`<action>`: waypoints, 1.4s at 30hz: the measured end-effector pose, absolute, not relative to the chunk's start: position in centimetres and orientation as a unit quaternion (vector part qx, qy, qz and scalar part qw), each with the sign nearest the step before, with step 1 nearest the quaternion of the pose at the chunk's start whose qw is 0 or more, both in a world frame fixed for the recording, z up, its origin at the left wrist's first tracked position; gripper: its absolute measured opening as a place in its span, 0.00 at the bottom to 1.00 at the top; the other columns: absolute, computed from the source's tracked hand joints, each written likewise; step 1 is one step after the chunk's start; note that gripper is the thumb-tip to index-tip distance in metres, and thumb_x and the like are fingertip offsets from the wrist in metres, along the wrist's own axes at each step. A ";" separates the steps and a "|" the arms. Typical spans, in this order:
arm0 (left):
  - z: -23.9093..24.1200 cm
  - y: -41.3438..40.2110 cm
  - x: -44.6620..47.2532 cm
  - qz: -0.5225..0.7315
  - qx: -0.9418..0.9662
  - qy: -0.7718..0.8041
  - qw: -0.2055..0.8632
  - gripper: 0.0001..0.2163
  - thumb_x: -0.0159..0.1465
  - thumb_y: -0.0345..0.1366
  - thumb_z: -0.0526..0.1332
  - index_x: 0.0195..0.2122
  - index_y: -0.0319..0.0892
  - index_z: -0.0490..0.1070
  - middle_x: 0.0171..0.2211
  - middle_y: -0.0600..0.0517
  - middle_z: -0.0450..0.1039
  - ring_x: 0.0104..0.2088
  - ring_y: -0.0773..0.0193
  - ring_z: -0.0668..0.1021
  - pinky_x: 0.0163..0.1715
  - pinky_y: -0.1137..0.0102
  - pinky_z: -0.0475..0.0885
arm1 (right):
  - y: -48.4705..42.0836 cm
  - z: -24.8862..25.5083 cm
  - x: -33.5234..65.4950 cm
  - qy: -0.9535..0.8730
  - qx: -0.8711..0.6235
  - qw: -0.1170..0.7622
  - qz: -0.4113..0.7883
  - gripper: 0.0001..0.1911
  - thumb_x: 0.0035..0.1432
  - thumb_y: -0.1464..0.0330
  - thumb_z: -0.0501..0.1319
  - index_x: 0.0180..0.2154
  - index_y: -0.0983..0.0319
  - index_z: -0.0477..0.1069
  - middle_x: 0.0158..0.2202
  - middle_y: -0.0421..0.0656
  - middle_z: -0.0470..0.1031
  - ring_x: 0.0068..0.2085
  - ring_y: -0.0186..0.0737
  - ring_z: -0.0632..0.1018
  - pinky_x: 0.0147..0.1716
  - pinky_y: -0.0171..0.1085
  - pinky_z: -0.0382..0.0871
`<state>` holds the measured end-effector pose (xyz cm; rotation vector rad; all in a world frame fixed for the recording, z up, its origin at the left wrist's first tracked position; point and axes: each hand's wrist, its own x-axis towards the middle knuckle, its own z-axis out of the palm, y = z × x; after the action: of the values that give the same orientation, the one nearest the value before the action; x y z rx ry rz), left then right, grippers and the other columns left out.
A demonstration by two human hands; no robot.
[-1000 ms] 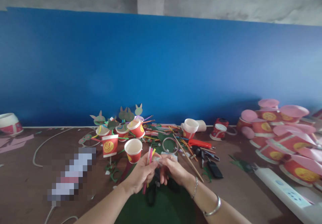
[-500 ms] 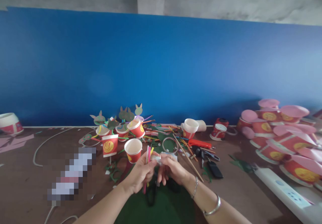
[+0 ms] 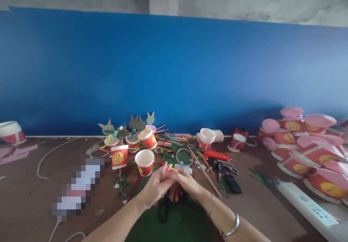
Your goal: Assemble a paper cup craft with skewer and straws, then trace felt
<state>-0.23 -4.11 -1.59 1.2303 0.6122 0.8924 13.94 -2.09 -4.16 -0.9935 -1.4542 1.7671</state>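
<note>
My left hand (image 3: 156,187) is closed around a small bunch of thin coloured straws (image 3: 166,171), white, pink and yellow, whose upper ends poke out above the thumb. Against it, my right hand (image 3: 187,183) has its thumb and index finger pinched at the left thumb tip; whatever is between them is hidden. The right hand's other fingers curl below. Under both hands, black-handled scissors (image 3: 163,210) lie on a dark green sheet (image 3: 171,227). A white tube (image 3: 183,168) lies just behind the right hand. Nearest my left hand stands an open red-and-white paper cup (image 3: 145,164).
Paper cups with green animal heads (image 3: 147,139) stand at back left, beside a straw pile (image 3: 174,138). A tape ring (image 3: 185,156), a wooden stick (image 3: 205,173), an orange cutter (image 3: 216,155) and keys (image 3: 227,167) lie right. Further right are a power strip (image 3: 304,202) and stacked pink-topped cups (image 3: 296,162).
My hands have drawn closer together. The pale, clear-looking bit between my fingertips is now covered, and the white tube shows more fully behind the right hand.
</note>
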 end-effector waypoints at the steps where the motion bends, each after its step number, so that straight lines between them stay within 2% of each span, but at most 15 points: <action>1: -1.3 -4.2 -0.1 0.404 0.546 0.267 0.683 0.17 0.58 0.47 0.63 0.38 0.38 0.66 0.16 0.57 0.67 0.14 0.71 0.68 0.12 0.78 0.54 | -2.1 -4.0 13.9 -0.554 -0.375 0.318 0.672 0.22 0.54 0.52 0.56 0.26 0.67 0.68 0.15 0.43 0.74 0.12 0.32 0.72 0.08 0.24 0.53; 5: -1.0 -4.4 -0.1 0.406 0.537 0.256 0.694 0.16 0.57 0.46 0.64 0.37 0.39 0.66 0.13 0.60 0.63 0.13 0.71 0.68 0.13 0.78 0.56 | -2.2 -4.0 14.1 -0.560 -0.352 0.324 0.676 0.20 0.52 0.55 0.55 0.28 0.67 0.69 0.16 0.43 0.75 0.13 0.32 0.72 0.08 0.24 0.53; 15: -1.0 -4.3 -0.2 0.397 0.529 0.263 0.702 0.17 0.57 0.45 0.65 0.40 0.39 0.66 0.12 0.60 0.63 0.15 0.67 0.72 0.14 0.77 0.60 | -2.4 -3.4 14.5 -0.575 -0.344 0.302 0.679 0.15 0.47 0.62 0.50 0.27 0.66 0.70 0.18 0.44 0.76 0.14 0.32 0.72 0.09 0.26 0.50; 18: -1.1 -4.3 -0.1 0.392 0.535 0.261 0.702 0.16 0.58 0.45 0.64 0.40 0.39 0.66 0.14 0.58 0.67 0.17 0.66 0.74 0.15 0.76 0.62 | -2.4 -3.6 14.6 -0.573 -0.350 0.292 0.682 0.18 0.46 0.63 0.49 0.32 0.67 0.71 0.18 0.44 0.76 0.15 0.33 0.73 0.10 0.27 0.49; 21: -1.3 -4.3 -0.1 0.391 0.539 0.264 0.698 0.15 0.59 0.43 0.63 0.40 0.38 0.67 0.18 0.54 0.71 0.16 0.67 0.73 0.14 0.77 0.61 | -2.2 -4.2 14.7 -0.567 -0.357 0.291 0.683 0.20 0.46 0.64 0.48 0.36 0.67 0.71 0.17 0.44 0.75 0.15 0.34 0.73 0.10 0.27 0.49; 26: -1.4 -4.3 -0.1 0.385 0.547 0.266 0.694 0.16 0.60 0.43 0.62 0.42 0.36 0.68 0.20 0.52 0.73 0.16 0.68 0.73 0.15 0.77 0.61 | -2.1 -4.5 14.9 -0.575 -0.345 0.286 0.685 0.18 0.46 0.66 0.48 0.35 0.65 0.70 0.18 0.43 0.75 0.17 0.35 0.74 0.11 0.27 0.52; 30: -1.6 -4.2 -0.1 0.377 0.562 0.265 0.687 0.16 0.60 0.44 0.61 0.42 0.36 0.68 0.21 0.51 0.73 0.16 0.70 0.72 0.13 0.78 0.57 | -2.2 -3.9 14.9 -0.586 -0.354 0.279 0.673 0.16 0.48 0.65 0.48 0.33 0.63 0.70 0.19 0.42 0.75 0.18 0.35 0.75 0.12 0.28 0.53; 32: -1.8 -4.1 -0.3 0.377 0.563 0.278 0.681 0.16 0.60 0.44 0.61 0.42 0.36 0.68 0.19 0.53 0.71 0.14 0.72 0.69 0.12 0.78 0.54 | -2.2 -4.0 14.8 -0.588 -0.361 0.278 0.669 0.15 0.50 0.64 0.48 0.33 0.63 0.69 0.20 0.42 0.75 0.18 0.35 0.75 0.12 0.28 0.53; 36: -2.3 -3.9 -0.9 0.375 0.554 0.315 0.674 0.21 0.58 0.49 0.62 0.44 0.37 0.66 0.11 0.62 0.59 0.11 0.76 0.58 0.11 0.79 0.49 | -2.1 -4.7 14.6 -0.571 -0.364 0.295 0.674 0.16 0.52 0.61 0.48 0.31 0.64 0.69 0.18 0.43 0.74 0.17 0.35 0.73 0.12 0.29 0.54; 39: -2.6 -3.6 -1.2 0.373 0.546 0.324 0.676 0.23 0.57 0.50 0.62 0.45 0.37 0.65 0.11 0.64 0.54 0.11 0.76 0.55 0.10 0.79 0.48 | -2.1 -5.0 14.8 -0.576 -0.323 0.287 0.694 0.17 0.52 0.61 0.47 0.29 0.65 0.69 0.22 0.47 0.77 0.18 0.34 0.74 0.14 0.29 0.55; 42: -2.6 -3.6 -1.4 0.377 0.548 0.324 0.673 0.22 0.58 0.49 0.61 0.46 0.37 0.65 0.11 0.64 0.54 0.11 0.77 0.55 0.11 0.79 0.49 | -2.2 -4.6 15.1 -0.592 -0.298 0.275 0.697 0.20 0.53 0.59 0.47 0.26 0.67 0.70 0.25 0.49 0.78 0.21 0.35 0.76 0.15 0.29 0.55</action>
<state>-1.36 -3.57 -2.55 1.2330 0.7292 0.8496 15.09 -2.21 -4.59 -0.8002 -1.5910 1.8723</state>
